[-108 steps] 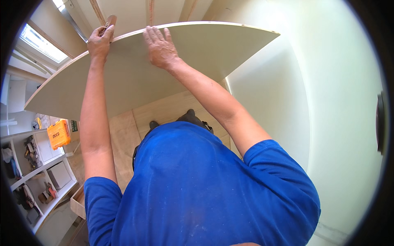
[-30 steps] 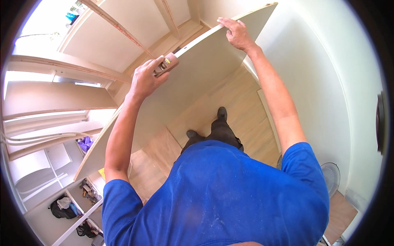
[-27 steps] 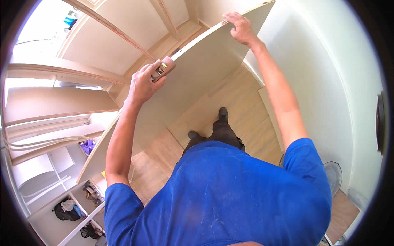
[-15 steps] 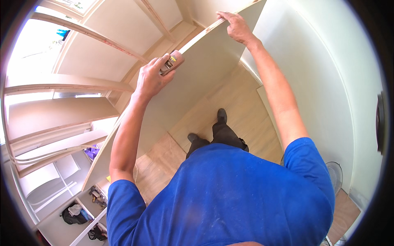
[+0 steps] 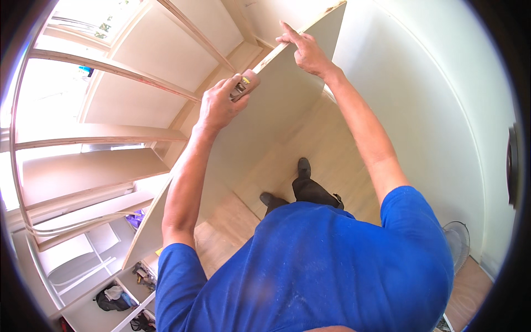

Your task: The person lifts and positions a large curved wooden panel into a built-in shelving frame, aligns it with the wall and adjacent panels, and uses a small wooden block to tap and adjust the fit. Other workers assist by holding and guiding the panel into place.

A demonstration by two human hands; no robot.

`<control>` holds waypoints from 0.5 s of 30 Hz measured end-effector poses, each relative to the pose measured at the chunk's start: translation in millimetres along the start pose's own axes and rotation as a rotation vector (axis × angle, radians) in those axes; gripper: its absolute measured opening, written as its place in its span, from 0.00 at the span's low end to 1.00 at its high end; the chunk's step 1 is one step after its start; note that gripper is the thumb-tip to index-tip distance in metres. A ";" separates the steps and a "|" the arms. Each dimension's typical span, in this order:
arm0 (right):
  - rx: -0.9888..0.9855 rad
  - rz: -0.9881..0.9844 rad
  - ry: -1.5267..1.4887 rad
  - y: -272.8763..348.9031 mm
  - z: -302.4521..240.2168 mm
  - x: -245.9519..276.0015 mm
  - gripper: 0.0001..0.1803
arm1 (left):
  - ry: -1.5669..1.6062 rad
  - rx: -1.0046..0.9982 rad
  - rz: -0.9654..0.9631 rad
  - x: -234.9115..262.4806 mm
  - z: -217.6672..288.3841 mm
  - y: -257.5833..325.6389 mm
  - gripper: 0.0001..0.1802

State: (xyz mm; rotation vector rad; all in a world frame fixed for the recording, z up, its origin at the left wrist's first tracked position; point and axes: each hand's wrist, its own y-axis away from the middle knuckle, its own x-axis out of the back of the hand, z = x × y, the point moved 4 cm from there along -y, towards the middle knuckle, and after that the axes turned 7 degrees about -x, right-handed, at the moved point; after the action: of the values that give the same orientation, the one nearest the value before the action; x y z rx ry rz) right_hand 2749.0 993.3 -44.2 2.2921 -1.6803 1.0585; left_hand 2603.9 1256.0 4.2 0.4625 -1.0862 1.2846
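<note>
A large upright panel (image 5: pixel 251 113) stands in front of me, its pale top edge running from lower left to upper right. At the middle of that edge, my left hand (image 5: pixel 218 105) is closed around a boxy pinkish-brown tool with a yellow label, which looks like a tape measure (image 5: pixel 250 83). It rests against the panel's edge. Farther along, toward the right end, my right hand (image 5: pixel 311 54) lies over the same edge. Its index finger sticks out, apart from the other fingers. I see no object in it; its far side is hidden.
Wooden framing with shelves (image 5: pixel 91 163) fills the left side. Lower left, an open white compartment unit (image 5: pixel 83 311) holds a dark bag (image 5: pixel 110 299). A white wall (image 5: pixel 426 110) curves along the right, with a fan (image 5: pixel 458 243) near it. My shoes are on the wood-look floor (image 5: pixel 310 133).
The view has shifted slightly. My left hand and the tape measure have moved a little along the edge toward my right hand. My right index finger has lifted and stretched out.
</note>
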 end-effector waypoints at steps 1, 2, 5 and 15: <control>-0.022 -0.005 -0.095 -3.2 3.9 4.1 0.47 | -0.009 -0.030 0.006 -1.6 -1.7 -2.4 0.32; -0.045 -0.008 -0.180 -7.8 13.3 12.7 0.47 | -0.011 -0.067 0.014 -4.9 -1.5 -8.9 0.32; -0.319 0.574 -0.258 -45.0 88.8 83.4 0.43 | -0.017 0.004 0.005 -4.1 5.4 -6.6 0.32; -0.613 0.734 -0.613 -143.2 285.5 102.5 0.41 | -0.023 -0.003 -0.007 1.0 13.5 -5.9 0.34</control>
State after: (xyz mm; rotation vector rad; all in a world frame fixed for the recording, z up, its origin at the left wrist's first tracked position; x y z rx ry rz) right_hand 3021.8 832.7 -155.1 1.6809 -2.6852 -0.2125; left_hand 2604.0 1244.1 13.0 0.4797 -1.1051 1.2739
